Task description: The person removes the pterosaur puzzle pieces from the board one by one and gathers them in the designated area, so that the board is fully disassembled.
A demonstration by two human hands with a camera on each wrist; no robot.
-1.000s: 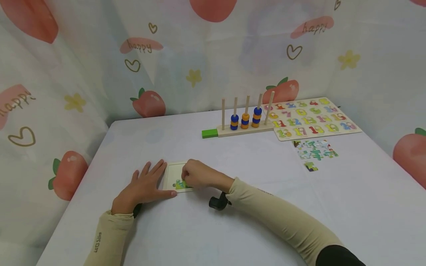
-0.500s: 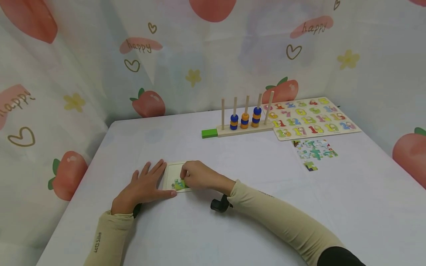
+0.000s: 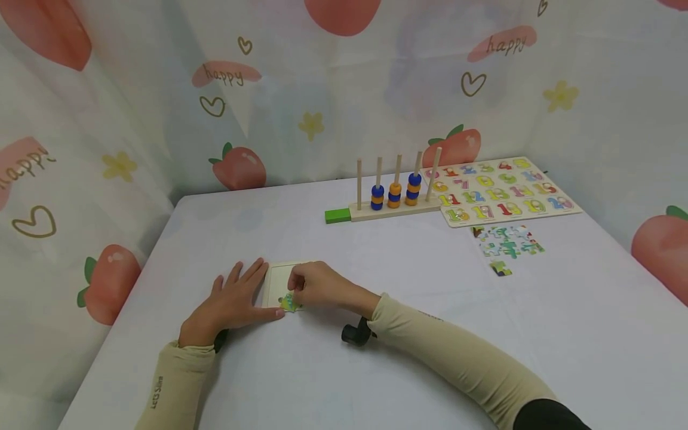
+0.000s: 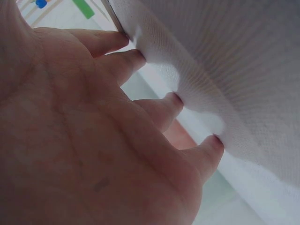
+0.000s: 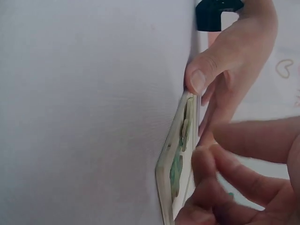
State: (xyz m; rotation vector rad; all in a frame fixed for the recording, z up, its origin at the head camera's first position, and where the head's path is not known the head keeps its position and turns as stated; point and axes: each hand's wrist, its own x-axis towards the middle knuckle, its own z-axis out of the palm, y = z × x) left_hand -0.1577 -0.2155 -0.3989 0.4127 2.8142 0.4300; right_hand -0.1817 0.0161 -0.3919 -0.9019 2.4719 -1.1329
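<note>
My left hand [image 3: 231,304] lies spread at the left side of a small pale puzzle tray [image 3: 278,275], its thumb on the tray's lower edge. In the left wrist view, the left fingertips [image 4: 175,99] press on the white cloth. Curled over the tray's right part, my right hand [image 3: 319,283] pinches a green jigsaw piece [image 3: 288,302] near the bottom edge. The right wrist view shows the right fingers [image 5: 253,140] close above the tray [image 5: 162,176], with pieces [image 5: 176,171] sitting unevenly in it. The fingers partly hide the pinched piece.
Loose jigsaw pieces [image 3: 507,240] lie to the right, with one piece [image 3: 500,268] just in front of them. Behind stand a peg counting rack [image 3: 395,209] with blue and orange beads and a green end block [image 3: 337,216], and a number puzzle board [image 3: 505,191].
My right hand has shifted slightly left, and the green piece beneath its fingers has turned and slid toward the tray's lower edge. The left hand stays put.
</note>
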